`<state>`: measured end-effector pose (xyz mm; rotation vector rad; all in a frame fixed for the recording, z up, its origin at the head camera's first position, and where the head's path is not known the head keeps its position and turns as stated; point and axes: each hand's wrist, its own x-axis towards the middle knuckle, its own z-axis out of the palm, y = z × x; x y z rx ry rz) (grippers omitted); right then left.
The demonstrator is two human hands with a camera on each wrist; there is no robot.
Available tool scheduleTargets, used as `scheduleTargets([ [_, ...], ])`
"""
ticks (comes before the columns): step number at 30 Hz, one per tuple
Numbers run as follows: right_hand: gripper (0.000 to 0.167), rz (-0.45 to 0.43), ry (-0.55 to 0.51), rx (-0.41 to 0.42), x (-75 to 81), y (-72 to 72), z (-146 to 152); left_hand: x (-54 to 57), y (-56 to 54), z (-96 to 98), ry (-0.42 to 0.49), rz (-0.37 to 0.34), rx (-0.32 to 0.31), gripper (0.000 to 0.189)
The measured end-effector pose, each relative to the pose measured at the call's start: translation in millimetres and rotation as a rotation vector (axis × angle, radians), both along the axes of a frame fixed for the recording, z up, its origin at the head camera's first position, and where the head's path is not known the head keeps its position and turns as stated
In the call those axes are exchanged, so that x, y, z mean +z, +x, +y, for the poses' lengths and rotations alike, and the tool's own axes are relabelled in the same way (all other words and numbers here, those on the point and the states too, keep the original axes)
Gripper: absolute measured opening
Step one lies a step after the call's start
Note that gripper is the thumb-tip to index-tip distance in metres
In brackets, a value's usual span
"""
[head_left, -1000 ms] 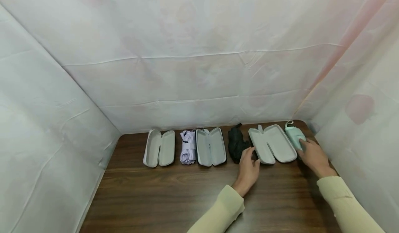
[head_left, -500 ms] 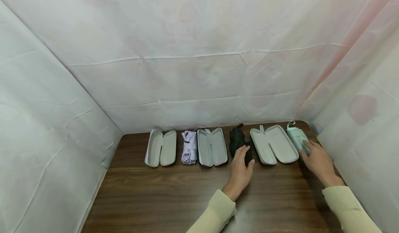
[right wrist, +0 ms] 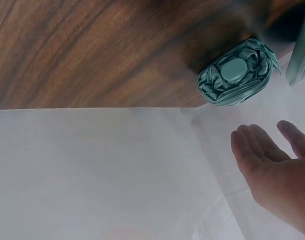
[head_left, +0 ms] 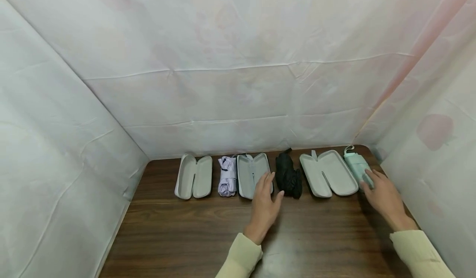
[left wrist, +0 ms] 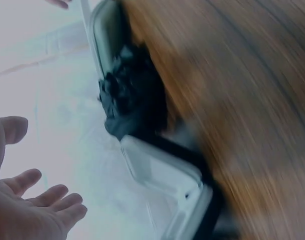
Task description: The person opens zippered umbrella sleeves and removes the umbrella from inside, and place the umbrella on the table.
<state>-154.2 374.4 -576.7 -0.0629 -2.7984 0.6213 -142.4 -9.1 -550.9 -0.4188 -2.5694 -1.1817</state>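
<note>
My left hand [head_left: 264,210] holds nothing, its fingers extended over the near right corner of the middle open grey hard case [head_left: 245,174]. Just right of it lies a folded black umbrella [head_left: 287,177], whose bunched cloth [left wrist: 135,95] shows in the left wrist view. At the far right, my right hand [head_left: 386,197] hovers by the near end of a folded mint-green umbrella [head_left: 357,164] with a wrist loop. In the right wrist view, straight fingers show beside this umbrella's round handle end [right wrist: 234,70], with a gap between. Another open grey case [head_left: 338,174] lies between the black and mint umbrellas.
Further left are a folded lavender umbrella [head_left: 227,179] and a third open grey case [head_left: 203,177]. All stand in a row along the back of the dark wooden table [head_left: 178,236]. Pale cloth [head_left: 223,96] hangs behind and at both sides.
My left hand has moved left, from beside the right-hand case across the black umbrella to the middle case. My right hand has shifted slightly back from the mint umbrella. The items keep their order.
</note>
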Motion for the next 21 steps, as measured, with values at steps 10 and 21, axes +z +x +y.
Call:
scheduleTargets([
  [10, 0.050, 0.089, 0.001, 0.024, -2.0, 4.6, -1, -2.6, -0.4, -28.6, -0.179, 0.102, 0.104, 0.072],
  [21, 0.061, 0.114, 0.018, 0.064, -3.1, 8.8, 2, -1.2, -1.9, -70.8, -0.235, 0.084, 0.199, 0.079],
])
